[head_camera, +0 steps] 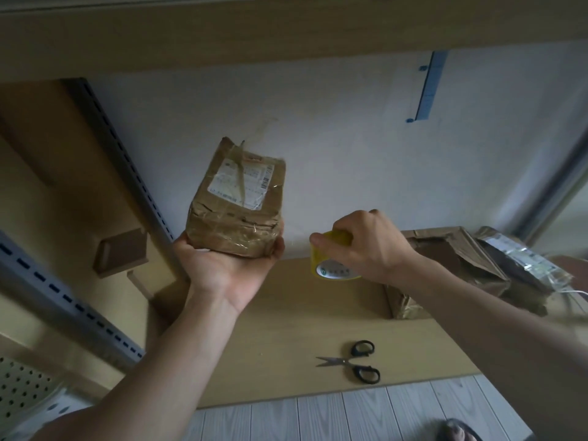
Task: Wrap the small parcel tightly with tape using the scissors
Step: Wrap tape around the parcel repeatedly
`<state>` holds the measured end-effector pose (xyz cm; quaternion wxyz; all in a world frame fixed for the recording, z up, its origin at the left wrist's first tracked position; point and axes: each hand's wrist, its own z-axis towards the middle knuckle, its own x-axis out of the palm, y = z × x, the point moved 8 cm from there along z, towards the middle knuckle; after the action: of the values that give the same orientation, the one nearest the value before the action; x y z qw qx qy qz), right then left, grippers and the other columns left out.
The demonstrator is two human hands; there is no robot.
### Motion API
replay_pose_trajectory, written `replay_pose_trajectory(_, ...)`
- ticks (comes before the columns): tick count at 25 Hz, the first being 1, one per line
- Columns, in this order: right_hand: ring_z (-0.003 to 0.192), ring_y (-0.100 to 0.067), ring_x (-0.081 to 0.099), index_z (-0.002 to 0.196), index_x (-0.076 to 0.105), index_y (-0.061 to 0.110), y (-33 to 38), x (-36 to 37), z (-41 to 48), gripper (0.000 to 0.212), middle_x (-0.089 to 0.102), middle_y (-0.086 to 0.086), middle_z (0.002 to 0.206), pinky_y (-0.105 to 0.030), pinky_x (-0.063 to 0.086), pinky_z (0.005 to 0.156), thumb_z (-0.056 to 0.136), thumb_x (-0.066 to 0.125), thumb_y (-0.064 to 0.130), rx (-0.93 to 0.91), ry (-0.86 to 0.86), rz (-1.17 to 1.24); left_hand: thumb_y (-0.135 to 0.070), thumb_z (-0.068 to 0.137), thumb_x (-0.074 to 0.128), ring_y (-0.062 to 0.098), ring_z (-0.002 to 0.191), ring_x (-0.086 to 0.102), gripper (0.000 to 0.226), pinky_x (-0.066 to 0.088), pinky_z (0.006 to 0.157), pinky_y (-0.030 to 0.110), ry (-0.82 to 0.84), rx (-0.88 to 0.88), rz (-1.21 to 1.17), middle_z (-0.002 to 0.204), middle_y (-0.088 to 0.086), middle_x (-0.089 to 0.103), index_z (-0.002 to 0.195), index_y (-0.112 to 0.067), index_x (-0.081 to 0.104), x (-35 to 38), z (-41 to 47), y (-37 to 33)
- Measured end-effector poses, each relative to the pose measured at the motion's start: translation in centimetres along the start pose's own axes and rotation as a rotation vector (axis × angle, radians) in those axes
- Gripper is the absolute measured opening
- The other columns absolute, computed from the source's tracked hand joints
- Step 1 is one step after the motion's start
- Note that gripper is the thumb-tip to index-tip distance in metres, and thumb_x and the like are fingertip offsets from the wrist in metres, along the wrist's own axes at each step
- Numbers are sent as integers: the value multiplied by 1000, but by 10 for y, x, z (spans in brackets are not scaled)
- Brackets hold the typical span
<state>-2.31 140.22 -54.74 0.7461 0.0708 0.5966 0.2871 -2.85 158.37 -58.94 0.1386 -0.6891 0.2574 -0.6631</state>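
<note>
There is one small parcel [237,202], brown and crinkly, with one white label [241,183] on its top and shiny clear tape already across it. It is up in the air in front of the pale wall [350,138], well above the surface [286,329]. The left hand [222,265] is under it, palm up. The parcel sits in the palm, and the fingers [278,246] curl up round its right side while the thumb hugs the left side. Just to the right, not touching the parcel, the right hand [366,243] grips one yellow tape roll [334,268], its fingers bent over the top and the thumb on the left side. The hand hides much of the roll, and I cannot tell if the roll touches the surface. One pair of scissors [353,362] with black handles lies flat on the surface, nearer the person and away from both hands, with its blades a little apart and pointing left. Two more brown parcels [445,259] lie at the right end of the surface, blurry and partly hidden by the right arm. One small brown box [122,253] sits on the shelves at the left. The words on the label are too small to read.
</note>
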Motion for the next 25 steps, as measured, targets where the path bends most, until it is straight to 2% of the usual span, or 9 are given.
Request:
replay_pose_trajectory(3,45,-18,37,51,43,11,-2,-1,-1,62,36,-2,46,-29,28,47,86,57,59,-18,-30,-14,-58,71,37,43,133,44,82,39,95,47,11,-6,-8,150,24,45,141,-17,54,-1,0,2)
replay_pose_trajectory(7,44,-18,35,52,47,8,-5,-14,-3,63,41,-11,48,-30,26,46,81,49,64,-45,-114,22,-63,81,24,42,136,43,78,38,97,46,-82,67,7,148,25,47,135,-20,60,-21,6,-5)
replay_pose_trajectory(10,45,-19,38,53,50,8,-5,-16,-4,63,42,-10,48,-31,27,46,81,49,64,-41,-121,21,-63,78,28,42,141,37,78,37,99,46,-110,86,17,147,25,48,134,-20,61,-24,6,-6)
replay_pose_trajectory(15,44,-15,42,53,52,11,-3,4,-5,64,42,-1,46,-27,30,46,81,45,68,-36,-93,14,-62,61,46,45,140,37,92,40,99,46,44,22,-34,149,27,44,140,-18,54,0,-3,4)
replay_pose_trajectory(17,45,-16,46,55,54,11,-2,10,-4,70,46,-2,46,-29,34,45,79,39,75,-29,-115,19,-58,71,45,50,140,35,84,39,105,52,108,-45,-34,149,30,43,143,-15,51,5,-5,12)
replay_pose_trajectory(19,44,-19,49,54,54,11,-2,10,-3,72,49,-4,46,-29,36,44,78,37,76,-38,-142,3,-47,87,35,50,142,32,70,27,114,58,148,-121,-48,151,30,40,147,-13,46,6,-7,26)
replay_pose_trajectory(20,44,-20,48,53,53,12,-2,10,-4,68,49,-4,46,-28,34,44,79,40,74,-60,-148,-11,-44,91,29,48,140,36,66,27,114,56,131,-142,-49,151,27,41,148,-13,45,4,-7,32)
replay_pose_trajectory(23,39,-18,44,49,47,18,5,4,-5,56,43,0,42,-21,23,44,80,50,65,-140,-168,-66,-39,91,24,35,121,54,64,40,95,41,-12,-153,-20,142,17,52,145,-17,50,-12,-3,38)
replay_pose_trajectory(25,37,-13,44,49,50,15,7,-4,-5,54,45,3,39,-19,22,42,84,56,56,-144,-191,-70,-37,95,26,34,124,54,59,43,99,40,-34,-112,-25,142,19,54,144,-15,50,-14,-4,35)
